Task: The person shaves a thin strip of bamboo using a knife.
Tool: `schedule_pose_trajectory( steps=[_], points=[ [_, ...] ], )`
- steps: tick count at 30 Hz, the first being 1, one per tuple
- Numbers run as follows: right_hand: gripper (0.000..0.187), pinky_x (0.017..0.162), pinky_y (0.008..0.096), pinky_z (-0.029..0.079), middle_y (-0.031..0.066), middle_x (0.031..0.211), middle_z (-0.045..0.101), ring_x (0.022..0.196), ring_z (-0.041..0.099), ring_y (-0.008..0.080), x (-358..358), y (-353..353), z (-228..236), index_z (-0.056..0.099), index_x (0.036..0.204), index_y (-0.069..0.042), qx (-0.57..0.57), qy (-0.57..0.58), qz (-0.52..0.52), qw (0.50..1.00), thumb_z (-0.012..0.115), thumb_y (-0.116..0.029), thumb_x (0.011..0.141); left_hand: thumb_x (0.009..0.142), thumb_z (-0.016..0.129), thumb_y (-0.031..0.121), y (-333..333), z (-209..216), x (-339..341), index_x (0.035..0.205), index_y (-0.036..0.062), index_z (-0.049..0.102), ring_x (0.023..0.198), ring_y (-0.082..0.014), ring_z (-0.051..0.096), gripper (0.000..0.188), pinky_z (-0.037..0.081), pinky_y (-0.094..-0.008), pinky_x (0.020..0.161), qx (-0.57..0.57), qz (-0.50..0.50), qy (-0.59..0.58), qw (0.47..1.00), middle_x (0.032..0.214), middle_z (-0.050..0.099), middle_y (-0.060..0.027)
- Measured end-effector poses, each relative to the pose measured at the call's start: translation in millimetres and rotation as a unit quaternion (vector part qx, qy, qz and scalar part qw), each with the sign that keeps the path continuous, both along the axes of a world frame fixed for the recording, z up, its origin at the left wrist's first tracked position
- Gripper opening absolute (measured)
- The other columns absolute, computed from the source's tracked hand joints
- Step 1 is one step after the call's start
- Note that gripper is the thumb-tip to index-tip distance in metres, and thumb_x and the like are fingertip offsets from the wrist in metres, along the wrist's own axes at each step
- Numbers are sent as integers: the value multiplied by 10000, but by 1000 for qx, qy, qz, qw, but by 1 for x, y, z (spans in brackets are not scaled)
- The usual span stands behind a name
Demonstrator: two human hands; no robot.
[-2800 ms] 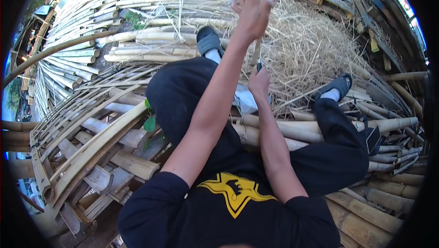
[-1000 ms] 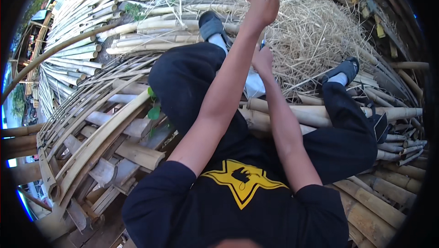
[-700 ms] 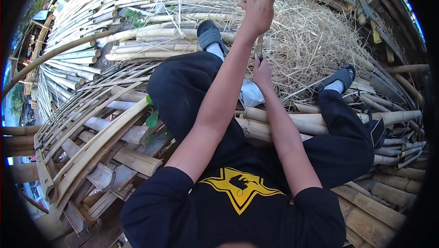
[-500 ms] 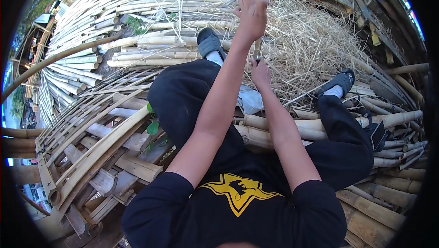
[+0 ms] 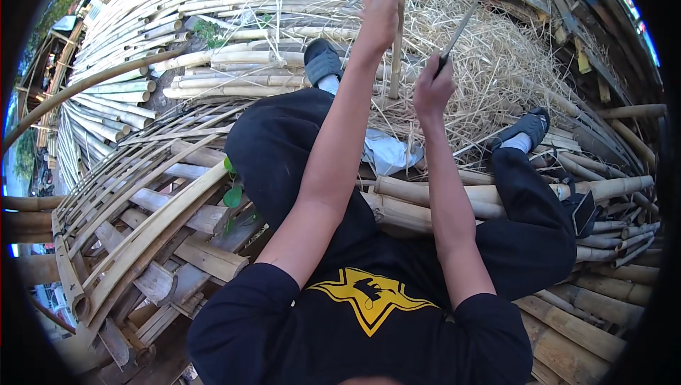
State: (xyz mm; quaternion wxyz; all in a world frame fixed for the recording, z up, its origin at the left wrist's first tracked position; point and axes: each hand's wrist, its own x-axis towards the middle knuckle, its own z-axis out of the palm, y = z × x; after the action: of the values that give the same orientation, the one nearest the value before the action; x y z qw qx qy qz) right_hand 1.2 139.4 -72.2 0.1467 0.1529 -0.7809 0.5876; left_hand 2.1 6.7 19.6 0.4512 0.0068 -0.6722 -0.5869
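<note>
While the left hand [image 5: 381, 16] is stretched forward, its fingers bent around the upper part of an upright bamboo strip [image 5: 397, 51], the right hand [image 5: 434, 92] clenches its fingers on the dark handle of a knife [image 5: 453, 42]. The blade points up and rightward, apart from the strip. Loose straw [image 5: 496, 73] spreads beyond, and a whitish sheet [image 5: 390, 152] lies nearer the person, beside a bamboo pole [image 5: 404, 190].

Open air is lying between the bamboo strip [image 5: 397, 51] and the knife [image 5: 460, 33], above the straw [image 5: 504, 66]. The strip is blocking passage leftward, the knife rightward; the bent left knee [image 5: 280, 136] is obstructing the lower left. The left hand [image 5: 381, 14] is bounding the upper left, perhaps hiding some clearance behind it.
</note>
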Motion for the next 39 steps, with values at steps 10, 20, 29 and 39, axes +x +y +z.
schedule_pose_trajectory(
  steps=[10,20,29,39],
  points=[
    [284,420,241,359,51,630,433,487,405,112,53,-10,70,411,848,-48,-248,231,71,938,373,-289,993,882,565,244,3,4,-1,1328,62,258,909,-156,427,571,383,-278,796,82,-39,-32,995,1065,426,-99],
    [328,757,516,434,280,858,617,855,590,449,21,-6,-61,532,961,30,233,-213,46,948,442,-283,924,903,524,290,29,37,34,1316,7,328,1037,-292,526,538,392,-387,901,9,20,-117,993,1099,536,-202],
    [408,709,474,436,249,781,611,764,592,404,15,4,-69,548,889,34,221,-238,128,937,476,-366,922,961,477,376,34,24,22,938,13,638,700,-133,632,397,480,-269,636,-73,-4,-12,997,772,661,-64],
    [344,530,386,420,104,576,555,530,546,208,-3,18,-70,581,731,-11,122,-386,222,887,590,-329,864,945,498,379,31,18,13,713,4,675,570,-98,590,475,439,-250,533,-5,10,-5,1000,568,600,-40]
  ],
)
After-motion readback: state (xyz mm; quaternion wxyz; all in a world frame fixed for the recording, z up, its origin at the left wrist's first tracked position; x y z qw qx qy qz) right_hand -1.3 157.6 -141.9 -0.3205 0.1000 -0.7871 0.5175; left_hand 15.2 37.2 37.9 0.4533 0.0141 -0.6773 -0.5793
